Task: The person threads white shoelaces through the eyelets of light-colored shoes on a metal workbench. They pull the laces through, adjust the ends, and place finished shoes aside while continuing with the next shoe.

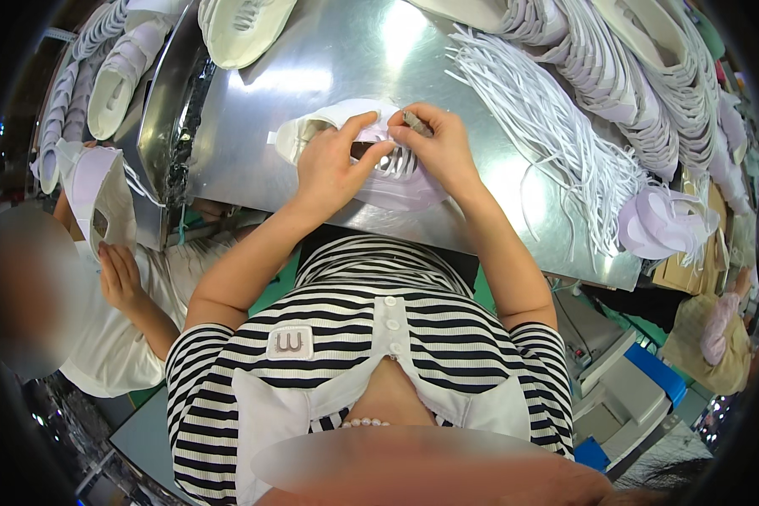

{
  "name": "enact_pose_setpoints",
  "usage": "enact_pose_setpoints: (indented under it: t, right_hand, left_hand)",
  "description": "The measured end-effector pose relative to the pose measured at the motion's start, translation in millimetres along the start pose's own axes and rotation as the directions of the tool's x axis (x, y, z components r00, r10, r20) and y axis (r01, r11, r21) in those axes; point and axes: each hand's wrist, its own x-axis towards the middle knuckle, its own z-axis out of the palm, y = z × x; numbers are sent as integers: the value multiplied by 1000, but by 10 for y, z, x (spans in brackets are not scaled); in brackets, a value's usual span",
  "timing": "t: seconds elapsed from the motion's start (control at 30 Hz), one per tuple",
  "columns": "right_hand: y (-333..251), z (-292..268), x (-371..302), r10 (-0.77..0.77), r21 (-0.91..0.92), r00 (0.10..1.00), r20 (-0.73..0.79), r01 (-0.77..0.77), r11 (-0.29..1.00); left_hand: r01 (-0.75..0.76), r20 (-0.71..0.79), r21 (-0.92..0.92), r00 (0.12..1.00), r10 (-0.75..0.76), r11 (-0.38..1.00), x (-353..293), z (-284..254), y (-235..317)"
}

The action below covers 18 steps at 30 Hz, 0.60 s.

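A pale lilac and white shoe upper (409, 196) lies on its side on the metal table in front of me, with white lace (403, 160) running across its eyelet rows. My left hand (327, 169) grips it at the dark foot opening, thumb and forefinger spread around the edge. At the far edge of the lacing, the thumb and fingertips of my right hand (443, 152) are pinched together. What they hold is hidden. A grey-brown piece (417, 124) shows at the right fingers; I cannot tell whether it is a finger wrap or a tool.
White laces (557, 126) lie in a big bundle on the right of the metal table (253, 169). Stacked uppers (599, 76) line the far right. Another shoe upper (243, 29) sits at the far left. Beside me on the left, a co-worker's hand (120, 277) holds a similar upper (101, 190).
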Motion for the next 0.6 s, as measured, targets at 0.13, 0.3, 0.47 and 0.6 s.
enact_pose_setpoints:
  t: [0.13,0.3,0.47,0.6]
  right_hand:
    - [153,26,-13,-15,34,999,31,14,999]
    - [84,6,-252,-247,-153,959,-138,225,962]
    - [-83,-120,-463,-56,-237,998,13,58,970]
    - [-144,-113,-402,-84,-449,994,64,104,888]
  left_hand:
    - [-78,-171,63,981,88,995,0,133,-103]
    - [-172,-287,66,940,184,983,-8,168,-79]
    - [-127,-289,57,947,138,990,-44,190,-109]
    - [-124,-240,26,963,127,992,-63,159,-90]
